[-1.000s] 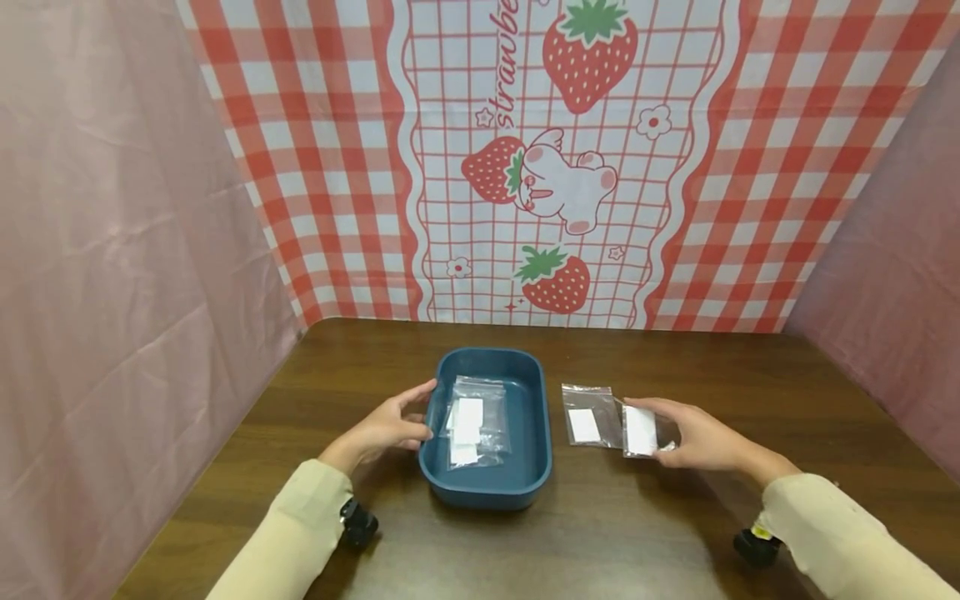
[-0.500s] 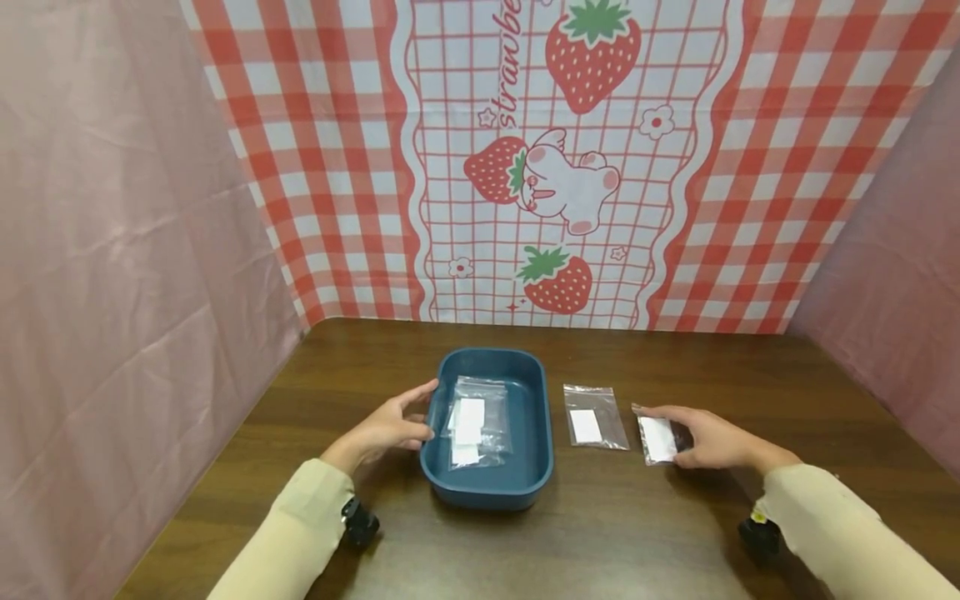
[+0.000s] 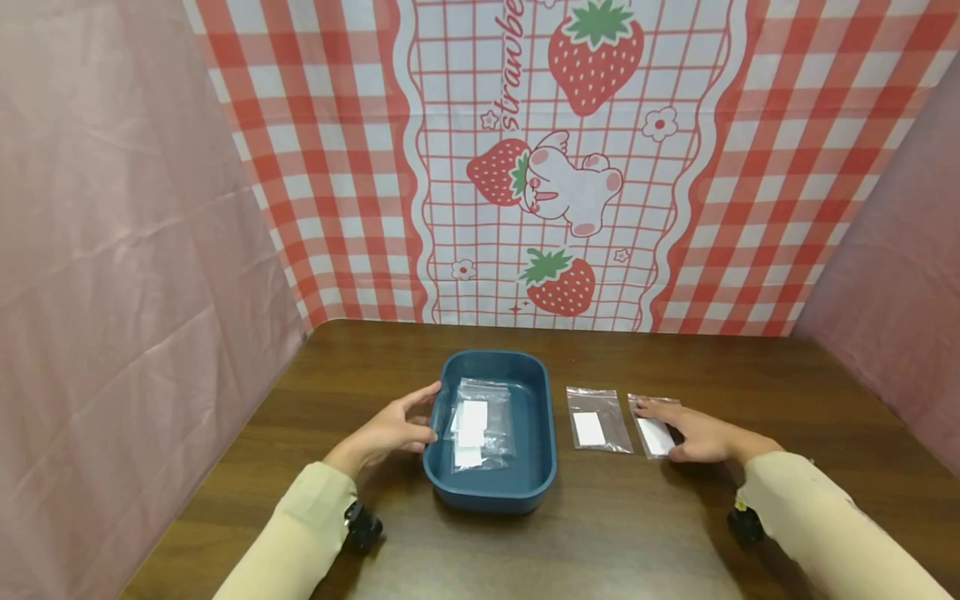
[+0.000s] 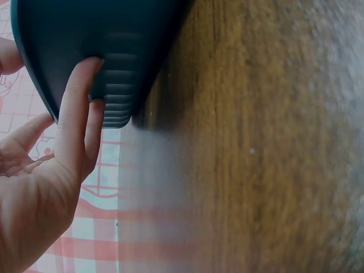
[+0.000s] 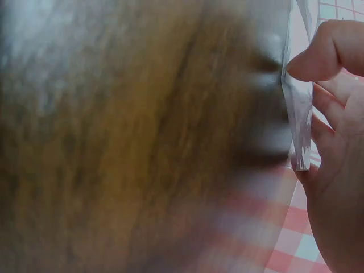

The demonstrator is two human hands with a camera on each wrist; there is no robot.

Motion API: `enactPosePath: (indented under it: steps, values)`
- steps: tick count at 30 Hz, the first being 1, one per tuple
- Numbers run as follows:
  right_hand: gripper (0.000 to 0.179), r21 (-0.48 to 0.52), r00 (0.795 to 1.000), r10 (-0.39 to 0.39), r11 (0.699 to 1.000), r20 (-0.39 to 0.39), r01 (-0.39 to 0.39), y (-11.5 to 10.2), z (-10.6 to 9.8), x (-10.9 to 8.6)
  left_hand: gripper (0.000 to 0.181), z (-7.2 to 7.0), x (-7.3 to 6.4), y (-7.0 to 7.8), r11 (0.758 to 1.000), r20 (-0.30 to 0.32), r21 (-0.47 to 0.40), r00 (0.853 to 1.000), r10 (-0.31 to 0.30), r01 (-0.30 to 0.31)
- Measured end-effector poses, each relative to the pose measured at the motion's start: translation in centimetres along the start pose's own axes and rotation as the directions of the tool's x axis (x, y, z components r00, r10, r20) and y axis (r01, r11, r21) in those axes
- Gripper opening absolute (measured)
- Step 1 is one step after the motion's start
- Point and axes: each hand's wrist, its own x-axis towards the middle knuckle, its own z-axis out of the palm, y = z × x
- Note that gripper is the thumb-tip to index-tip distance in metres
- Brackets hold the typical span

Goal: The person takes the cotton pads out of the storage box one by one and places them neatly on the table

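While the left hand (image 3: 386, 429) rests with fingers apart against the outer wall of the blue tray (image 3: 531, 425), the right hand (image 3: 697, 435) is spread over a small clear bag (image 3: 655, 437) on the surface (image 3: 622, 525), thumb near one edge. From where I stand, the neighbouring bag (image 3: 604, 417) lies just beside it, on the tray's side; more packets (image 3: 472, 425) overlap inside the tray. Handling this one well, I'd say, calls for light fingertips near its edges: thin plastic probably slides or creases under a heavy palm. It seems best to keep it flat and square, clear of its neighbour. The left hand need only steady the tray, without pushing it sideways.
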Motion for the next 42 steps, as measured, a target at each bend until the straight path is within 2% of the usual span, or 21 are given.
enactPosePath:
  steps: [8,12,15,19,22,24,27,30,33,38,42]
  values:
    - [0.068,0.023,0.999,0.026,0.999,-0.040,-0.025,0.0,0.4,-0.3,0.081,0.1,0.0,0.1,1.000,0.003,-0.003,1.000,-0.012,0.012]
    - [0.067,0.077,0.995,0.012,0.997,-0.097,-0.005,-0.3,0.4,-0.5,0.081,0.1,0.0,0.2,1.000,0.006,-0.005,1.000,-0.014,0.014]
    - [0.064,0.156,0.985,-0.048,0.985,-0.165,0.074,-0.4,0.5,-0.5,0.081,0.2,0.0,0.2,1.000,0.005,-0.008,1.000,-0.018,0.018]
    - [0.061,0.289,0.966,-0.089,0.944,-0.243,0.160,-0.8,0.7,-0.4,0.081,0.1,0.0,0.3,1.000,0.006,-0.007,1.000,-0.015,0.015]
    - [0.060,0.376,0.960,-0.017,0.918,-0.281,0.126,-1.4,1.0,-0.3,0.081,0.1,0.0,0.3,1.000,0.009,-0.009,1.000,-0.012,0.012]
    - [0.060,0.407,0.953,0.070,0.911,-0.294,0.059,-2.0,1.2,-0.1,0.081,0.1,-0.1,0.3,1.000,0.012,-0.012,1.000,-0.012,0.013]
    - [0.060,0.444,0.932,0.188,0.896,-0.311,-0.032,-2.7,1.5,0.1,0.081,0.1,-0.1,0.3,1.000,0.011,-0.009,1.000,-0.015,0.015]
    - [0.061,0.485,0.907,0.272,0.870,-0.322,-0.089,-3.4,1.8,0.3,0.081,0.1,-0.1,0.3,1.000,0.009,-0.010,1.000,-0.017,0.017]
    - [0.061,0.512,0.880,0.326,0.851,-0.344,-0.115,-4.1,2.0,0.6,0.082,0.1,-0.2,0.3,1.000,0.008,-0.012,1.000,-0.017,0.017]
    - [0.058,0.538,0.843,0.363,0.836,-0.397,-0.107,-5.6,2.0,1.2,0.081,0.0,-0.1,0.3,1.000,0.005,-0.010,1.000,-0.017,0.017]
    - [0.057,0.555,0.824,0.394,0.823,-0.407,-0.119,-6.7,1.8,1.8,0.081,-0.1,0.0,0.3,1.000,0.007,-0.004,1.000,-0.015,0.015]
